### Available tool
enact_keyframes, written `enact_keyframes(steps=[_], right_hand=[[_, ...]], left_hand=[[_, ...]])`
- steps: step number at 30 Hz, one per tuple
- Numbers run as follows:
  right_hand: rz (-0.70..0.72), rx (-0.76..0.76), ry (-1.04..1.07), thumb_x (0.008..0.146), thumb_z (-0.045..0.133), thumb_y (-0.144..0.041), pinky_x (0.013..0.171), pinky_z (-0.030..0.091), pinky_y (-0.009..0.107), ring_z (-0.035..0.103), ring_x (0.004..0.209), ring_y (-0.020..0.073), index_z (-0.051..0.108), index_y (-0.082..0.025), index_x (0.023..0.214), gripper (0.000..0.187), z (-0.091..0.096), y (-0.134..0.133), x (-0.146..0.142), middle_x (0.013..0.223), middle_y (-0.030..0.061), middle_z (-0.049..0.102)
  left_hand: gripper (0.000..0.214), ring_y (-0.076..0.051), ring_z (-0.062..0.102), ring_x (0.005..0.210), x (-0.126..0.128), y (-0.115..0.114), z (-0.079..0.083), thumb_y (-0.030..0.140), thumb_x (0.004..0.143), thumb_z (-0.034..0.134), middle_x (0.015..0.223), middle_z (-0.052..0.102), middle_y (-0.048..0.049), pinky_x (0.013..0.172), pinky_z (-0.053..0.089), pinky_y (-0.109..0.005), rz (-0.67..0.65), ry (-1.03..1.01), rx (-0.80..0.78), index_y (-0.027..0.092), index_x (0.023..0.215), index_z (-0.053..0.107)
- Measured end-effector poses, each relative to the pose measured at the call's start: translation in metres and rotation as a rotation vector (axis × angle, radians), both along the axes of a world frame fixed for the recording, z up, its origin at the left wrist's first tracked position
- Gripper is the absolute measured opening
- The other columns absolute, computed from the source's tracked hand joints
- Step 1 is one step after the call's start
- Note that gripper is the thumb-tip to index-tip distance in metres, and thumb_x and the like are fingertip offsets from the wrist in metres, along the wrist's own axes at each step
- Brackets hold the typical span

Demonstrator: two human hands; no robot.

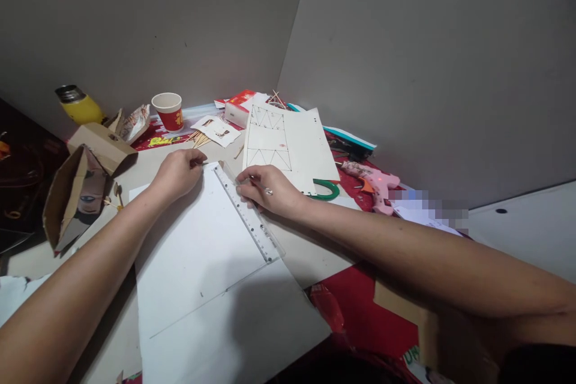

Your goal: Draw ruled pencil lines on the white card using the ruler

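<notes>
A large white sheet of paper [180,252] lies in front of me with a thin drawn line across its near part. A clear plastic ruler [245,216] rests along its right side, its near end meeting that line. My right hand [272,189] is at the ruler's far half, fingers closed around a slim pen [269,191] whose clear end shows; its tip is hidden. My left hand [177,173] is at the paper's far edge, left of the ruler. Its thumb and index finger are pinched together, and what lies between them is too small to name.
Beyond the hands lie a card with drawn triangles [270,141], green-handled scissors [327,189] and wooden sticks [198,139]. A pink glue gun [382,186] is at the right. A red paper cup [168,114], yellow bottle [83,109] and cut cardboard [67,204] stand left.
</notes>
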State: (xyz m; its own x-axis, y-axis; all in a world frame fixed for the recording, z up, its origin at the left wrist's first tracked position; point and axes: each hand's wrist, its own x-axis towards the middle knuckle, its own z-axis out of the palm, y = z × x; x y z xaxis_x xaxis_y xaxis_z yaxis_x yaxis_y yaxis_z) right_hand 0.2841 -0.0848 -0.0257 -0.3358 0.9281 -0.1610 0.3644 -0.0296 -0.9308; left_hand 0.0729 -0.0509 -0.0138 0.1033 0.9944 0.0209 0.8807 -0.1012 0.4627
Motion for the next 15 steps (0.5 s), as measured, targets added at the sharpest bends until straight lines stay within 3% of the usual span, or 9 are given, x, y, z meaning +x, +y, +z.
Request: enact_keyframes(steps=[5,10,15], right_hand=[[0.019,0.045,-0.036,0.086,0.060,-0.012,0.045,0.041,0.021,0.055,0.047,0.0107,0.058,-0.016,0.088,0.005,0.002,-0.002,0.001,0.055,-0.0043,0.056],[0.034,0.095,-0.082,0.085,0.060,-0.015,0.049,0.040,0.025,0.047,0.043,0.0101,0.058,-0.017,0.091,0.007,0.001,-0.004,0.003,0.051,-0.0058,0.055],[0.045,0.135,-0.121,0.085,0.060,-0.016,0.054,0.041,0.026,0.051,0.047,0.0116,0.057,-0.017,0.090,0.006,0.001,-0.004,0.004,0.052,-0.0049,0.056]], left_hand=[[0.024,-0.021,0.066,0.095,-0.001,0.006,-0.008,0.036,0.091,0.065,0.103,0.070,-0.0044,0.089,0.053,-0.044,-0.003,-0.034,0.010,0.017,0.105,0.068],[0.030,-0.021,0.067,0.084,-0.001,0.006,-0.011,0.020,0.077,0.058,0.094,0.076,-0.0039,0.083,0.050,-0.031,-0.009,-0.104,0.038,0.018,0.102,0.075],[0.035,-0.023,0.064,0.080,-0.001,0.007,-0.012,0.025,0.072,0.056,0.090,0.076,-0.0053,0.080,0.049,-0.031,-0.005,-0.128,0.048,0.018,0.100,0.077]])
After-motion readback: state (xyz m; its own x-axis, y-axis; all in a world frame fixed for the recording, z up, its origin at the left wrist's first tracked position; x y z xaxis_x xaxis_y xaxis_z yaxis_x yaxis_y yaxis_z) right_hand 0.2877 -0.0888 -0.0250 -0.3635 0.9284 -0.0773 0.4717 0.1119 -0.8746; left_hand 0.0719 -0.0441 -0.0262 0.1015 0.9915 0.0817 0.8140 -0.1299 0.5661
